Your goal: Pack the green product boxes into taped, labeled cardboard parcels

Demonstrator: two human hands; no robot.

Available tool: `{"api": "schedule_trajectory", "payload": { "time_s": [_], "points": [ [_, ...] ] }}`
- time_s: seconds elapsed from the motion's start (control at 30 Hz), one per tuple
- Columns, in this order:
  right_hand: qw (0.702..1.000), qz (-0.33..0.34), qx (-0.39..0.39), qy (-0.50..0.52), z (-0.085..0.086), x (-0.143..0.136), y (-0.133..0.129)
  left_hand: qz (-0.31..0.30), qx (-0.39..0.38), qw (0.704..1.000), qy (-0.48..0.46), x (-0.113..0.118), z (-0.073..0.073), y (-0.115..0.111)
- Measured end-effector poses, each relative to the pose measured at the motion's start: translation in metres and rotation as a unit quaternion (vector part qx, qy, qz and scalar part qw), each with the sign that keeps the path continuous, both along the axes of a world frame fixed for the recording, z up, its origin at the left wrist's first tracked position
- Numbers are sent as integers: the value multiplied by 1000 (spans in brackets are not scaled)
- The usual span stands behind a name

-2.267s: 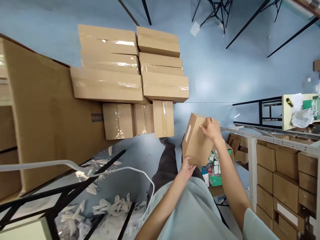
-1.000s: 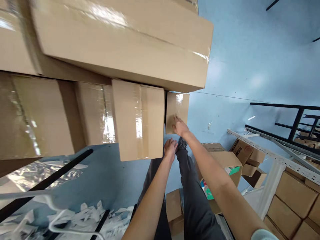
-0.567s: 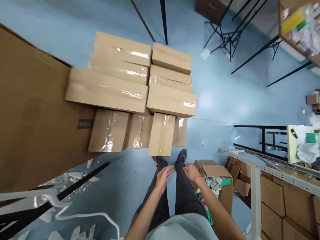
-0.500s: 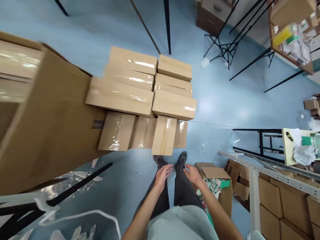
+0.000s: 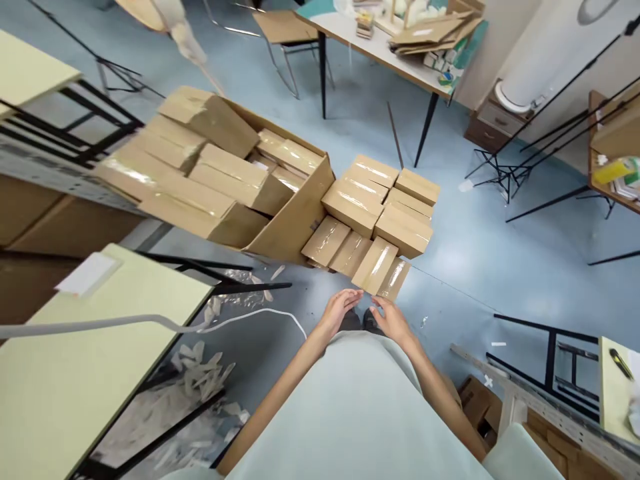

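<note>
Both my hands are held out in front of my body. My left hand (image 5: 343,308) has its fingers stretched out and holds nothing. My right hand (image 5: 392,319), its fingers loosely bent and apart, is also without anything in it. Just past the fingertips a taped brown carton (image 5: 375,265) lies across the near end of a stack of similar cartons (image 5: 406,227). Whether the fingertips touch it I cannot tell. Left of the stack stands a large cardboard box (image 5: 295,223) filled with more taped cartons (image 5: 235,175).
At left is a pale yellow table (image 5: 110,320) with a white cable (image 5: 165,325) over it and white scraps (image 5: 200,373) underneath. A white-topped table (image 5: 370,47) stands at the back. Lower right are a metal rack (image 5: 515,400) and a table (image 5: 615,393) holding a cutter (image 5: 621,364).
My view has tilted up and swung left, bringing the large box and the back table into sight. My hands now appear closer together and nearer the stack's front edge.
</note>
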State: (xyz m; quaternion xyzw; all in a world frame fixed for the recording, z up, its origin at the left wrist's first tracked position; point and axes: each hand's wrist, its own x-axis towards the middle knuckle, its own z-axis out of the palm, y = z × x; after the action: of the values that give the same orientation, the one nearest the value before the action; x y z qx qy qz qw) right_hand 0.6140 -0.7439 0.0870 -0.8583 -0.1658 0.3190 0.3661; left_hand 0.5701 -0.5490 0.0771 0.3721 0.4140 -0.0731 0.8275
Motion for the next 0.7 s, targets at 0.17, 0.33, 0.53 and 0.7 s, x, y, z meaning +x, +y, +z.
{"api": "schedule_trajectory", "payload": {
  "time_s": [0.17, 0.33, 0.53, 0.7],
  "points": [
    [989, 85, 104, -55, 38, 7, 26, 48, 53, 996, -56, -34, 35, -9],
    [967, 169, 180, -65, 64, -8, 53, 111, 114, 982, -100, -74, 59, -23],
    [940, 233, 249, -23, 81, -52, 79, 161, 129, 969, -136, -128, 84, -26],
    [927, 230, 295, -5, 99, -102, 104, 235, 121, 957, -118, -171, 111, -11]
  ]
}}
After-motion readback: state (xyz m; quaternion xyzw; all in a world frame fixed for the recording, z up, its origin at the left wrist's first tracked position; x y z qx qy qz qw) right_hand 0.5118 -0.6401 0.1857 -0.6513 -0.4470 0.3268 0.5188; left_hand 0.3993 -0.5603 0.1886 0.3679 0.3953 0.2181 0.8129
